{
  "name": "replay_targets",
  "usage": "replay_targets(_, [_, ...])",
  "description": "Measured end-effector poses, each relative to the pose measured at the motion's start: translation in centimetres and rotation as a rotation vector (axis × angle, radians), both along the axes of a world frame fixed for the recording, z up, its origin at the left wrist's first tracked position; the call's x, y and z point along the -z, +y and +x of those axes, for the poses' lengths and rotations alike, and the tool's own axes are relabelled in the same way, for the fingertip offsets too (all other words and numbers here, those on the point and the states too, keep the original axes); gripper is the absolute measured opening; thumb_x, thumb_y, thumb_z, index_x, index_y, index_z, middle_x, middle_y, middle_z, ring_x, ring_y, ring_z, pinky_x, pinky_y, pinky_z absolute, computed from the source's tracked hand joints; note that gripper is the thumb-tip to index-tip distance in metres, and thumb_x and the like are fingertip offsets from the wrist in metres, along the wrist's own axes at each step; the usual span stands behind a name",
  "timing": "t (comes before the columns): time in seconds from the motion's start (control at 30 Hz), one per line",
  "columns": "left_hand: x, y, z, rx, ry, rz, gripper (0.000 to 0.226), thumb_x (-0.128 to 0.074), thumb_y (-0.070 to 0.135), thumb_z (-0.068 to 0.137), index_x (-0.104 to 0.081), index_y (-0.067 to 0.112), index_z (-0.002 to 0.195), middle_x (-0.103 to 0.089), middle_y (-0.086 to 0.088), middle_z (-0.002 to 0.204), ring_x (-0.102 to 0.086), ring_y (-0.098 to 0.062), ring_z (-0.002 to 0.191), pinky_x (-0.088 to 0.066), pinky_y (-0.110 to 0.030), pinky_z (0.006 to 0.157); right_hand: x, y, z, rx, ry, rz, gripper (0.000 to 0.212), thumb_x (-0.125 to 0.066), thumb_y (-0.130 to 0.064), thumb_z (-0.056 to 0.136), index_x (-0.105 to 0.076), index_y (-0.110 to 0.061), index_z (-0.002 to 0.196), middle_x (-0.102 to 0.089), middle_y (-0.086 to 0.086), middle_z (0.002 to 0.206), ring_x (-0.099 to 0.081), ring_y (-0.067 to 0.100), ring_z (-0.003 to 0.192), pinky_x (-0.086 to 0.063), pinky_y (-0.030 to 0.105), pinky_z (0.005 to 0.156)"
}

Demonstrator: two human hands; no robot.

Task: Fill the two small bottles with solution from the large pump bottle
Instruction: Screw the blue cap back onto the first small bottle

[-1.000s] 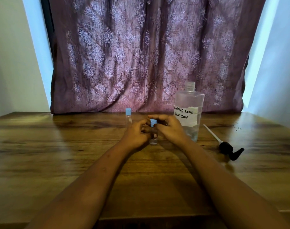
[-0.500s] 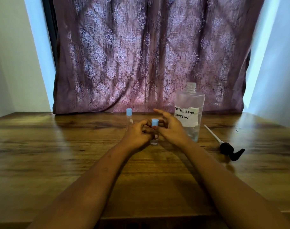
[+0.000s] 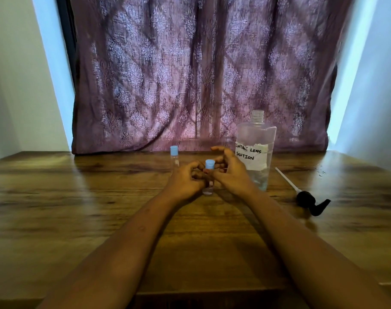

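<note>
Left hand (image 3: 185, 178): fingers curled round the near small bottle (image 3: 208, 188), which stands upright on the table (image 3: 101, 208); right hand (image 3: 231, 172): fingers loosely bent just beside its blue cap (image 3: 209, 164), and we cannot tell whether they touch it; far small bottle (image 3: 174, 156): capped, just behind the left hand; large bottle (image 3: 256, 141): open-necked, partly full, right of both hands; pump (image 3: 310, 202): lying apart on the table. We judge both small bottles closed, their fill levels unreadable; the pump is not yet refitted.
</note>
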State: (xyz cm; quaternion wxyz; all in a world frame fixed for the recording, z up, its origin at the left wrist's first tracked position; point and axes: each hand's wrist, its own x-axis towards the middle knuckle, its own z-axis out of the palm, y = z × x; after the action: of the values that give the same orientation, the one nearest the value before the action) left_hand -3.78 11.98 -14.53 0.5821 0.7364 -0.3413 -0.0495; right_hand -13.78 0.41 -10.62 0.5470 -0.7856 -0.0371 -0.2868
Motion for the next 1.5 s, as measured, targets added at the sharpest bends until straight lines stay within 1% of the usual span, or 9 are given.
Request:
replay_targets(0.23, [-0.2, 0.2, -0.3, -0.003, -0.018, 0.014, 0.025, -0.075, 0.02, 0.067, -0.065, 0.03, 0.088, -0.076, -0.009, 0.085, -0.074, -0.032, 0.081, -0.057, -0.061, 0.076, 0.1, -0.2, 0.2, -0.037, 0.023, -0.018, 0.071, -0.071, -0.004, 0.076, -0.037, -0.02, 0.137, -0.059, 0.0, 0.104, -0.056, 0.003, 0.095, -0.05, 0.006, 0.071])
replay_targets(0.43, [-0.3, 0.2, -0.5, 0.012, 0.021, -0.01, 0.025, -0.078, 0.019, 0.065, -0.065, 0.029, 0.085, -0.075, -0.01, 0.084, -0.073, -0.037, 0.083, -0.056, -0.065, 0.076, 0.1, -0.1, 0.2, 0.027, -0.014, -0.025, 0.062, -0.072, -0.003, 0.075, -0.042, -0.015, 0.129, -0.053, 0.001, 0.089, -0.053, 0.008, 0.079, -0.046, 0.004, 0.061])
replay_targets(0.63, [-0.6, 0.5, -0.9, -0.002, 0.011, 0.014, 0.019, -0.073, 0.016, 0.073, -0.064, 0.027, 0.084, -0.074, -0.015, 0.084, -0.071, -0.044, 0.081, -0.054, -0.068, 0.071, 0.1, 0.1, 0.0, -0.059, 0.025, 0.015, 0.067, -0.067, 0.001, 0.079, -0.036, -0.018, 0.136, -0.053, 0.006, 0.104, -0.054, 0.004, 0.087, -0.047, 0.004, 0.061])
replay_targets(0.77, [-0.7, 0.5, -1.1, -0.019, -0.016, 0.046, 0.03, -0.077, 0.031, 0.062, -0.064, 0.03, 0.089, -0.076, -0.008, 0.087, -0.074, -0.032, 0.082, -0.057, -0.061, 0.077, 0.3, -0.2, 0.5, 0.014, 0.003, 0.0, 0.061, -0.068, 0.0, 0.078, -0.042, -0.021, 0.128, -0.058, 0.013, 0.101, -0.057, 0.013, 0.087, -0.047, 0.005, 0.061])
replay_targets(0.93, [-1.0, 0.6, -1.6, -0.02, -0.038, 0.056, 0.018, -0.073, 0.016, 0.08, -0.063, 0.03, 0.084, -0.074, -0.006, 0.084, -0.073, -0.031, 0.075, -0.058, -0.049, 0.068, 0.4, -0.2, 0.5, 0.003, 0.016, -0.012, 0.063, -0.072, -0.007, 0.075, -0.041, -0.022, 0.128, -0.056, 0.015, 0.103, -0.056, 0.013, 0.086, -0.05, 0.009, 0.063])
replay_targets(1.13, [-0.8, 0.6, -1.4, -0.032, -0.025, 0.035, 0.026, -0.08, 0.025, 0.063, -0.064, 0.034, 0.081, -0.076, -0.008, 0.086, -0.074, -0.032, 0.084, -0.057, -0.061, 0.079, 0.4, -0.1, 0.5, -0.036, 0.024, 0.032, 0.062, -0.067, 0.002, 0.079, -0.041, -0.014, 0.133, -0.062, 0.006, 0.1, -0.06, 0.013, 0.093, -0.048, 0.007, 0.062])
replay_targets(1.27, [-0.7, 0.3, -1.1, -0.044, -0.041, 0.054, 0.025, -0.079, 0.025, 0.062, -0.065, 0.035, 0.079, -0.075, -0.004, 0.08, -0.074, -0.029, 0.084, -0.058, -0.06, 0.078, 0.3, -0.3, 0.5, -0.028, 0.029, 0.122, 0.054, -0.068, 0.008, 0.075, -0.041, -0.011, 0.118, -0.064, 0.017, 0.096, -0.066, 0.018, 0.081, -0.051, 0.018, 0.052])
replay_targets(1.4, [-0.8, 0.1, -1.3, -0.098, -0.148, 0.127, 0.022, -0.076, 0.034, 0.063, -0.065, 0.039, 0.082, -0.076, 0.005, 0.079, -0.073, -0.019, 0.082, -0.056, -0.055, 0.086, -0.1, -0.3, 0.1, 0.016, 0.039, 0.161, 0.049, -0.067, 0.013, 0.074, -0.037, -0.009, 0.106, -0.062, 0.019, 0.09, -0.064, 0.0, 0.051, -0.047, 0.017, 0.039])
replay_targets(1.5, [-1.3, 0.1, -2.1, -0.219, -0.341, 0.227, 0.011, -0.072, 0.031, 0.077, -0.063, 0.033, 0.083, -0.068, 0.013, 0.074, -0.059, -0.006, 0.082, -0.037, -0.044, 0.105, -0.2, -0.3, 0.3, 0.077, 0.019, 0.129, 0.045, -0.069, 0.012, 0.073, -0.037, -0.008, 0.097, -0.059, 0.01, 0.079, -0.06, 0.002, 0.048, -0.043, 0.013, 0.037])
